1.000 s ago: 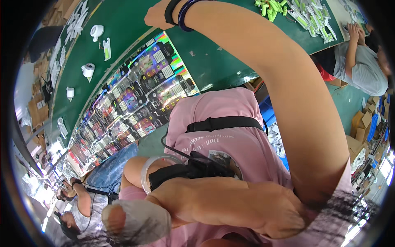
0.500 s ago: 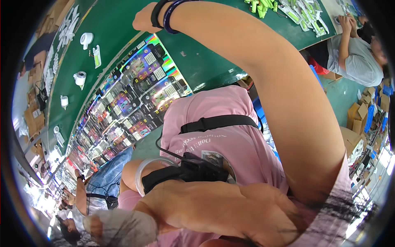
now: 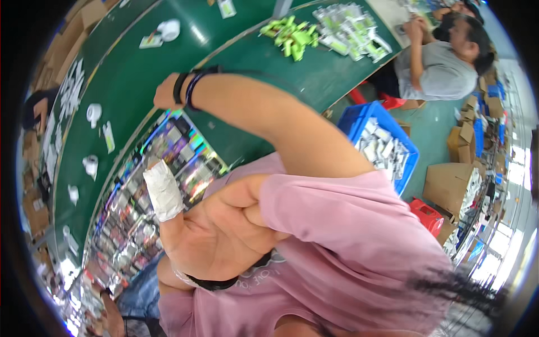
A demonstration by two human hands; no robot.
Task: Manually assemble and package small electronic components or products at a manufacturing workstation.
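Observation:
My left hand [image 3: 216, 233] is close to the camera, palm showing, with a white wrap [image 3: 163, 191] round its thumb. Its fingers bend against the edge of the pink sleeve [image 3: 314, 205] on my right arm, and their tips are hidden in the cloth. A black strap [image 3: 213, 282] circles that wrist. My right arm stretches up and left across the green table [image 3: 236, 135]. At its end my right hand [image 3: 167, 92] rests by the table's raised strip, with two dark bands at the wrist. Its fingers are mostly hidden.
Shiny printed packages [image 3: 168, 149] cover the table's near left part. Farther back lie lime-green pieces [image 3: 292, 36], white-and-green parts [image 3: 351, 31] and white tape rolls [image 3: 168, 30]. To the right stand a blue crate [image 3: 407, 149], a red stool [image 3: 426, 216] and a seated co-worker [image 3: 443, 64].
My view has swung, bringing the blue crate into sight. My left hand has come up and its wrapped thumb now points upward. The right hand sits lower and further left in view.

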